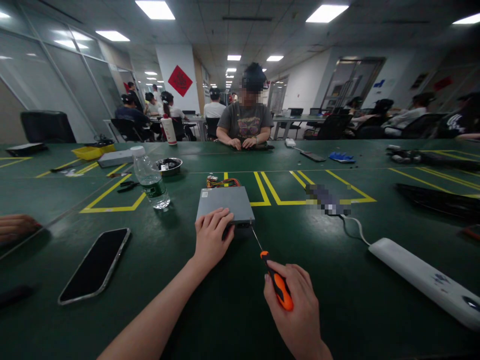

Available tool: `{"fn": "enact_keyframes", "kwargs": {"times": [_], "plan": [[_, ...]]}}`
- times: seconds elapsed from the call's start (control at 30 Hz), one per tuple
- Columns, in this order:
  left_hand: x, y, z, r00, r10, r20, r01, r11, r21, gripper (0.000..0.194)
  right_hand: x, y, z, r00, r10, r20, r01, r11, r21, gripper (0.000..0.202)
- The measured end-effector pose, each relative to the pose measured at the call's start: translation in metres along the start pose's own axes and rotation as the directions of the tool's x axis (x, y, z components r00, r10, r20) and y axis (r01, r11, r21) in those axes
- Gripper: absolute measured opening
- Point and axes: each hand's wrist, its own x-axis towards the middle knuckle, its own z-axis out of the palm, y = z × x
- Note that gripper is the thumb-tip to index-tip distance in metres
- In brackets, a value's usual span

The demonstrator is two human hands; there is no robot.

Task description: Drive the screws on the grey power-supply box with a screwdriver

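Observation:
A grey metal box (228,198) lies flat on the green table, with bundled coloured wires (225,183) behind it. My left hand (213,232) rests on the box's near left part, fingers over the top and thumb at its front side. In my right hand (294,300) is an orange and black screwdriver (280,289), held by its handle. The shaft points up and left, and its tip is at the box's near right corner. Whether a screw is at the tip is too small to tell.
A water bottle (152,182), metal bowl (169,166) and black phone (95,265) are at the left. A white power strip (423,280) lies right. Another person's hand (17,228) is at the left edge; a person (245,117) sits opposite.

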Motion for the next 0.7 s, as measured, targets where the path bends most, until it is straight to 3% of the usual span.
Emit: {"fn": "enact_keyframes", "kwargs": {"times": [0.2, 0.4, 0.6, 0.7], "plan": [[0.0004, 0.0003, -0.0005, 1.0, -0.002, 0.003, 0.002, 1.0, -0.001, 0.025, -0.002, -0.0001, 0.0021, 0.998, 0.056, 0.0, -0.056, 0.998, 0.02, 0.021], [-0.0001, 0.0005, -0.0002, 1.0, -0.004, 0.002, 0.004, 1.0, 0.007, 0.025, -0.0058, 0.0, 0.0009, 1.0, -0.027, 0.012, 0.027, 0.999, -0.039, 0.014], [0.0003, 0.0005, -0.0003, 1.0, -0.004, 0.008, 0.004, 1.0, 0.012, 0.025, -0.0023, -0.0028, -0.0008, 0.989, 0.143, 0.03, -0.144, 0.989, 0.035, 0.022], [0.0, 0.0003, -0.0002, 1.0, -0.002, 0.009, 0.002, 1.0, 0.017, 0.025, -0.0031, -0.0035, 0.0017, 0.995, 0.101, 0.003, -0.102, 0.994, 0.034, 0.014]]}}
